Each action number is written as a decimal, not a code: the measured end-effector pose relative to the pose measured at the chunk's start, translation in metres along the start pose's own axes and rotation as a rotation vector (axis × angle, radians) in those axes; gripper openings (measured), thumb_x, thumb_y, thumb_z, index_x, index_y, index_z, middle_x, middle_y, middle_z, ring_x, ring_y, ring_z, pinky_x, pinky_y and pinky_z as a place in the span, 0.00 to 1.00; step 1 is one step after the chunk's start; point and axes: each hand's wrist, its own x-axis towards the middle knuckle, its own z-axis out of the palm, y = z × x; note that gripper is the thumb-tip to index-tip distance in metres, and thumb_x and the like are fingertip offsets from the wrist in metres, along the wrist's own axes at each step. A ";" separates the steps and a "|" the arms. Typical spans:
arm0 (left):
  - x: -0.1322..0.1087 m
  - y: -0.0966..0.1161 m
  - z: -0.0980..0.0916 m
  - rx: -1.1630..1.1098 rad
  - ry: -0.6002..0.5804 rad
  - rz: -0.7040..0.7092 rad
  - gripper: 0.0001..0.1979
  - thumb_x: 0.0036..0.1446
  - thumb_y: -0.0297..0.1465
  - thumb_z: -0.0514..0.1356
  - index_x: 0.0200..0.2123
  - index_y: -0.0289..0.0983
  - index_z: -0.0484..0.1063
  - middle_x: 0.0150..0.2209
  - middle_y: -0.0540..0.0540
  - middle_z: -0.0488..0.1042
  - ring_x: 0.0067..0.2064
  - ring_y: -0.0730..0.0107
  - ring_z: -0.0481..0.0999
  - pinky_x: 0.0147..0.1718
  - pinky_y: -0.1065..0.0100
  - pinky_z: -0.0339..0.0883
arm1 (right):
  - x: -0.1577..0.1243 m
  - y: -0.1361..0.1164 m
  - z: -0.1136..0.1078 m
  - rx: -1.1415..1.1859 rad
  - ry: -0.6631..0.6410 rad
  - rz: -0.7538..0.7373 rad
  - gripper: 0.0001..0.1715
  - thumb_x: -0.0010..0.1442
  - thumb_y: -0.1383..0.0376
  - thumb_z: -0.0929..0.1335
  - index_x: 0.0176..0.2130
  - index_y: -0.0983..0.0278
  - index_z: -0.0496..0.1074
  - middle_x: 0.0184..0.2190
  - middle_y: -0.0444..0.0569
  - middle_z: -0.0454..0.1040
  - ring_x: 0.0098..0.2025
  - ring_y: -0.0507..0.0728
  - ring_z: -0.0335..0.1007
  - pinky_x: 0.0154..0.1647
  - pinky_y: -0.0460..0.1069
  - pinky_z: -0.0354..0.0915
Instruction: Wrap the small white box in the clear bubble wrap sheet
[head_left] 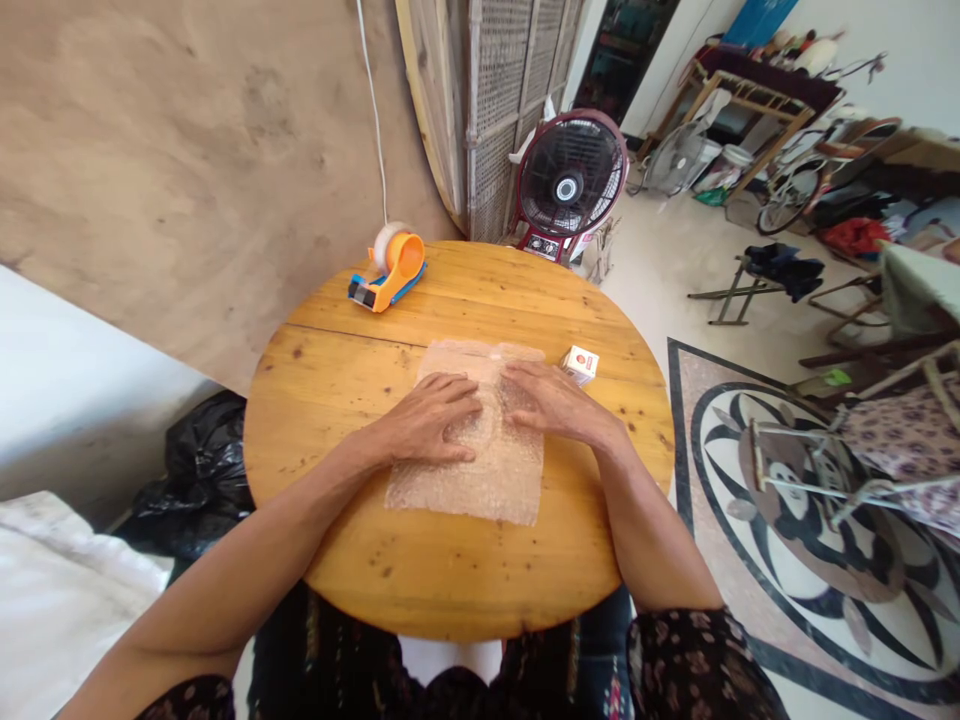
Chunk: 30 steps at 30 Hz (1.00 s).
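A sheet of clear bubble wrap (480, 490) lies flat on the round wooden table (450, 590) in front of me. My left hand (435, 418) rests on its left half, palm down with the fingers spread. On the right half lies my right hand (547, 400), also palm down, fingers stretched out. Neither hand grips anything. Just beyond my right hand sits a small white box (581, 364) with a red mark on top. An orange and blue tape dispenser (394, 272) with a roll of tape stands near the table's far left edge.
A dark red electric fan (571, 185) stands behind the table. Black plastic bags (202, 470) lie on the floor at the left. To the right are a folding stool (757, 275) and a chair with a patterned cushion (900, 435). A plywood board (187, 150) leans beyond the table's left side.
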 end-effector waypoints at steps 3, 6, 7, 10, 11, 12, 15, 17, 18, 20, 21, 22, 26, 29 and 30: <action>0.000 0.000 0.000 -0.004 -0.009 -0.011 0.33 0.52 0.53 0.60 0.54 0.38 0.69 0.63 0.35 0.61 0.64 0.45 0.56 0.60 0.49 0.50 | 0.000 -0.001 -0.002 0.003 0.022 -0.021 0.32 0.59 0.56 0.68 0.59 0.64 0.65 0.62 0.58 0.64 0.64 0.66 0.57 0.63 0.61 0.56; 0.000 0.000 0.000 -0.013 -0.009 -0.021 0.32 0.51 0.53 0.61 0.54 0.40 0.69 0.63 0.37 0.61 0.64 0.46 0.56 0.60 0.49 0.50 | 0.001 -0.004 -0.005 0.029 0.032 -0.032 0.25 0.60 0.57 0.67 0.55 0.63 0.69 0.56 0.56 0.71 0.59 0.65 0.64 0.58 0.60 0.60; 0.000 0.000 0.000 -0.017 -0.007 -0.020 0.32 0.51 0.52 0.61 0.54 0.40 0.69 0.62 0.38 0.61 0.63 0.46 0.57 0.60 0.49 0.50 | 0.001 -0.005 -0.006 0.033 0.023 -0.026 0.23 0.61 0.58 0.67 0.54 0.63 0.70 0.53 0.56 0.73 0.56 0.65 0.67 0.56 0.60 0.62; 0.000 0.001 -0.001 -0.014 -0.006 -0.016 0.32 0.50 0.52 0.61 0.53 0.39 0.69 0.62 0.37 0.61 0.62 0.46 0.58 0.60 0.50 0.51 | 0.002 -0.006 -0.008 0.041 0.009 0.001 0.18 0.62 0.60 0.65 0.49 0.65 0.73 0.47 0.56 0.76 0.50 0.63 0.71 0.51 0.57 0.65; 0.000 0.001 -0.002 -0.011 -0.007 -0.016 0.32 0.50 0.52 0.62 0.53 0.39 0.69 0.62 0.37 0.61 0.62 0.46 0.58 0.60 0.50 0.51 | 0.002 -0.006 -0.009 0.049 0.023 0.007 0.18 0.62 0.60 0.64 0.49 0.65 0.74 0.46 0.55 0.77 0.49 0.63 0.72 0.51 0.57 0.65; 0.000 0.001 -0.002 -0.010 -0.009 -0.017 0.32 0.50 0.52 0.62 0.53 0.39 0.69 0.63 0.36 0.61 0.63 0.46 0.58 0.60 0.50 0.51 | 0.002 -0.006 -0.008 0.065 0.046 0.010 0.18 0.62 0.61 0.64 0.49 0.64 0.74 0.47 0.55 0.77 0.49 0.63 0.72 0.51 0.56 0.65; 0.000 0.002 -0.003 -0.013 -0.010 -0.015 0.32 0.51 0.51 0.62 0.54 0.39 0.68 0.63 0.37 0.60 0.64 0.46 0.56 0.60 0.49 0.51 | 0.000 -0.006 -0.006 0.132 0.140 0.012 0.17 0.62 0.61 0.65 0.49 0.62 0.73 0.49 0.52 0.76 0.52 0.62 0.70 0.54 0.56 0.64; 0.000 0.002 -0.002 -0.009 -0.010 -0.014 0.32 0.51 0.51 0.62 0.54 0.39 0.68 0.63 0.36 0.60 0.64 0.46 0.56 0.60 0.49 0.50 | 0.000 -0.005 -0.005 0.166 0.187 0.015 0.17 0.62 0.61 0.66 0.49 0.62 0.73 0.50 0.51 0.76 0.53 0.61 0.70 0.55 0.56 0.64; 0.000 0.002 -0.002 -0.006 -0.011 -0.014 0.33 0.51 0.51 0.62 0.54 0.38 0.68 0.63 0.36 0.60 0.64 0.46 0.57 0.60 0.48 0.50 | -0.001 -0.005 -0.004 0.173 0.198 0.017 0.17 0.61 0.61 0.66 0.49 0.62 0.73 0.50 0.52 0.76 0.54 0.62 0.70 0.55 0.56 0.64; 0.000 0.001 -0.001 -0.005 -0.011 -0.018 0.33 0.51 0.52 0.61 0.54 0.38 0.69 0.63 0.35 0.60 0.63 0.45 0.57 0.60 0.48 0.50 | -0.001 -0.004 -0.005 0.180 0.206 0.022 0.18 0.61 0.60 0.66 0.49 0.63 0.74 0.50 0.52 0.76 0.54 0.62 0.70 0.55 0.56 0.64; 0.000 0.001 -0.001 -0.010 -0.010 -0.020 0.33 0.51 0.52 0.61 0.54 0.37 0.69 0.63 0.35 0.60 0.64 0.45 0.57 0.60 0.48 0.50 | -0.001 -0.005 -0.005 0.188 0.205 0.025 0.18 0.61 0.60 0.66 0.49 0.62 0.74 0.50 0.52 0.76 0.54 0.62 0.70 0.54 0.56 0.65; 0.000 0.001 -0.001 -0.015 -0.009 -0.020 0.33 0.51 0.52 0.61 0.54 0.38 0.69 0.63 0.36 0.60 0.64 0.45 0.57 0.60 0.48 0.50 | -0.002 -0.005 -0.005 0.201 0.201 0.029 0.17 0.61 0.60 0.66 0.49 0.61 0.74 0.49 0.51 0.76 0.53 0.61 0.71 0.54 0.56 0.65; 0.000 0.000 -0.001 -0.023 -0.005 -0.010 0.33 0.51 0.52 0.62 0.55 0.40 0.68 0.63 0.37 0.61 0.64 0.46 0.57 0.61 0.49 0.50 | -0.003 -0.008 -0.008 0.281 0.185 0.033 0.15 0.61 0.61 0.66 0.47 0.60 0.75 0.48 0.49 0.77 0.49 0.59 0.73 0.49 0.53 0.67; 0.000 0.000 -0.001 -0.021 -0.007 -0.010 0.33 0.51 0.52 0.61 0.54 0.38 0.69 0.62 0.35 0.61 0.64 0.45 0.57 0.60 0.48 0.50 | -0.004 -0.010 -0.011 0.328 0.177 0.034 0.15 0.61 0.62 0.66 0.47 0.60 0.75 0.47 0.48 0.78 0.46 0.58 0.74 0.46 0.51 0.68; 0.000 0.000 -0.001 -0.020 -0.009 -0.012 0.33 0.51 0.52 0.61 0.54 0.38 0.69 0.62 0.35 0.61 0.63 0.45 0.57 0.60 0.48 0.50 | -0.005 -0.010 -0.012 0.351 0.165 0.034 0.15 0.61 0.62 0.65 0.46 0.60 0.76 0.46 0.48 0.78 0.45 0.57 0.75 0.45 0.51 0.68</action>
